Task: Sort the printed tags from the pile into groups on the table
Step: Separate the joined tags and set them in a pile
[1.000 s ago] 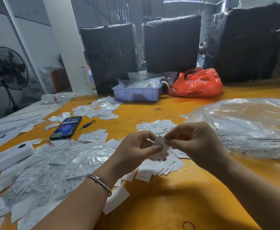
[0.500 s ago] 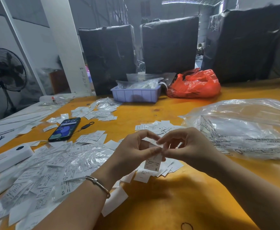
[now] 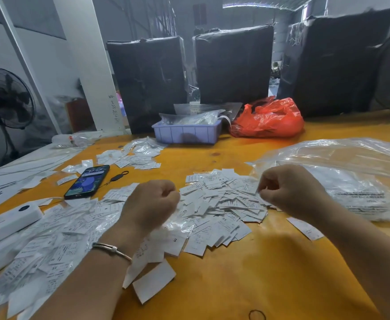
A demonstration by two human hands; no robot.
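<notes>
Small white printed tags lie in heaps on the yellow table [image 3: 247,280]. The big mixed pile [image 3: 50,239], partly in clear film, spreads along the left. A flatter group of tags [image 3: 221,204] lies in the middle between my hands, and a further group [image 3: 133,155] sits beyond the phone. My left hand [image 3: 151,204] hovers over the pile's right edge with fingers curled into a fist; whatever is inside is hidden. My right hand [image 3: 291,190] is at the middle group's right edge, fingertips pinched on a white tag [image 3: 255,189].
A phone [image 3: 87,181] and a white device [image 3: 9,221] lie at the left. A large clear plastic bag [image 3: 351,179] fills the right side. At the back stand a lilac tray [image 3: 187,132] and a red bag [image 3: 268,117]. One loose tag [image 3: 305,228] lies under my right forearm.
Both hands held one tag together in front of me. They have since pulled apart, the left toward the big pile and the right toward the middle group's right edge.
</notes>
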